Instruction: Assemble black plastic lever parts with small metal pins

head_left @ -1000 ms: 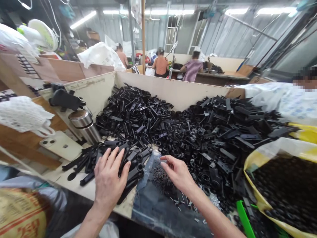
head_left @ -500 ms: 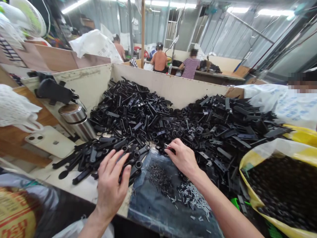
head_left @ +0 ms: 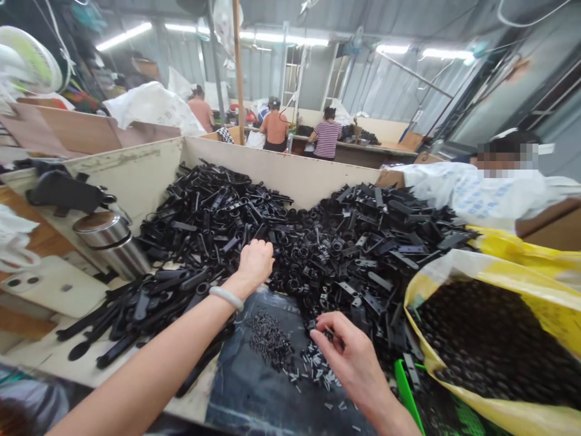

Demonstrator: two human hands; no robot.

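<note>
A large heap of black plastic parts [head_left: 218, 221] fills a pale-walled bin [head_left: 272, 166]. My left hand [head_left: 256, 263], with a pale bangle at the wrist, reaches into the heap's near edge, its fingertips hidden among the parts. Longer black plastic levers [head_left: 149, 309] lie in a loose row left of that arm. My right hand [head_left: 349, 357] hangs curled over a dark plastic sheet [head_left: 240, 387], nearest a scatter of small silver pins [head_left: 318, 369]. A small mound of dark pins [head_left: 270, 339] sits on the sheet. Whether those right fingers hold a pin is hidden.
A yellow-edged sack [head_left: 490, 339] of small dark parts stands at the right, with a green strip [head_left: 405, 387] by it. A steel flask [head_left: 102, 236] and a phone [head_left: 54, 284] lie left. A co-worker in a white patterned top [head_left: 472, 194] leans beyond the bin's right side.
My left hand has left the levers and moved forward into the heap. My right hand has drawn back from the heap's edge toward the pins. The whole view has swung, shifting the scene left.
</note>
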